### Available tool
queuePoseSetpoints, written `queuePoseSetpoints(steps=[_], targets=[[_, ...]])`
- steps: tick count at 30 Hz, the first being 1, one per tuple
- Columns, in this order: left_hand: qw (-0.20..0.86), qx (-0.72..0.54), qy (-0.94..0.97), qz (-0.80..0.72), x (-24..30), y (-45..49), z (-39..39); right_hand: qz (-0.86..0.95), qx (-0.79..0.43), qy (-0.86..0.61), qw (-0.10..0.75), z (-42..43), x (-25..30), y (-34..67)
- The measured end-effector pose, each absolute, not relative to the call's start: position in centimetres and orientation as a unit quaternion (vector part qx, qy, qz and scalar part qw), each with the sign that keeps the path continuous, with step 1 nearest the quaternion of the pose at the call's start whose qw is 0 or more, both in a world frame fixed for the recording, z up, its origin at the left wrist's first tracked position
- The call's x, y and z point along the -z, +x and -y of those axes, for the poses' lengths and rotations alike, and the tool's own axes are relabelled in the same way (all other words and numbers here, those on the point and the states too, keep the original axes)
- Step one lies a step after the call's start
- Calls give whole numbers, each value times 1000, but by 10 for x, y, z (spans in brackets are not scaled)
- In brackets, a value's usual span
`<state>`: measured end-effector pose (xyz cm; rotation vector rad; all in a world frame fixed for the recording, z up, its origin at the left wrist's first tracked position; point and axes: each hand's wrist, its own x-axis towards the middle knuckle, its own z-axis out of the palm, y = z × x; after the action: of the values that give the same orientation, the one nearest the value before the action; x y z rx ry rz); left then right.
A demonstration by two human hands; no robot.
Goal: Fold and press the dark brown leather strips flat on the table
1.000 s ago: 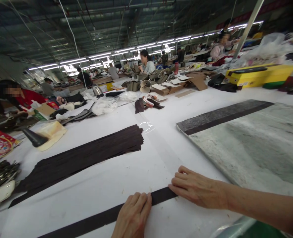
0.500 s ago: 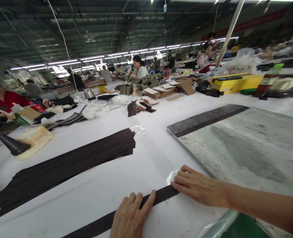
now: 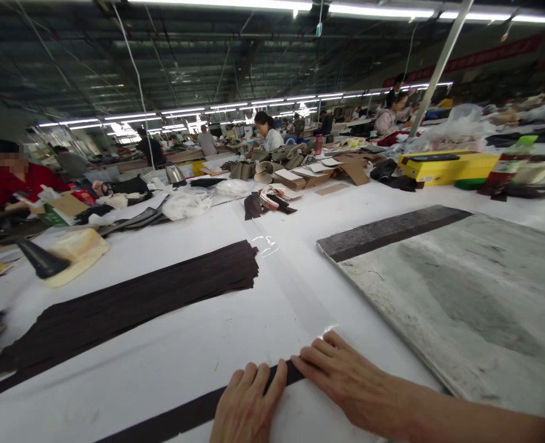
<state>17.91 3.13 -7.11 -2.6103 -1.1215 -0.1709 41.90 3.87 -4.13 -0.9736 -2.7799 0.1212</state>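
Dark brown, a long narrow strip of cloth-like material (image 3: 184, 413) lies at the near side of the smooth white tabletop (image 3: 161, 357), running slantwise out of view at the bottom. The left hand (image 3: 249, 400) rests across it, fingers loosely bent and slightly apart, probably to keep it flat and straight. The right hand (image 3: 337, 375) is half curled, its fingertips meeting the strip just beyond, perhaps so the length between stays taut; whether either hand pinches it underneath, I cannot tell. Farther off lies a fanned pile of similar dark strips (image 3: 138, 298), roughly parallel to it, presumably for easy reach. To the right, a pale grey-green, smudged flat slab (image 3: 461, 295) carries a speckled grey, dark-edged band (image 3: 392, 231) along its far edge, apparently laid out flat.
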Motion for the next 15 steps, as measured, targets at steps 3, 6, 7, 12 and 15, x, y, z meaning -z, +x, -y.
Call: queuePoseSetpoints(steps=[3, 6, 7, 12, 15], targets=[[142, 102, -908, 382, 83, 169, -28, 931, -12, -351, 103, -31, 53, 437], [147, 159, -894, 392, 95, 160, -21, 913, 51, -383, 129, -29, 50, 460], [146, 179, -888, 397, 97, 158, -18, 907, 72, -390, 142, -29, 46, 460], [147, 220, -869, 418, 96, 168, -8, 904, 105, -350, 221, -32, 41, 406], [178, 215, -855, 436, 100, 170, -9, 903, 150, -318, 246, -34, 59, 381]])
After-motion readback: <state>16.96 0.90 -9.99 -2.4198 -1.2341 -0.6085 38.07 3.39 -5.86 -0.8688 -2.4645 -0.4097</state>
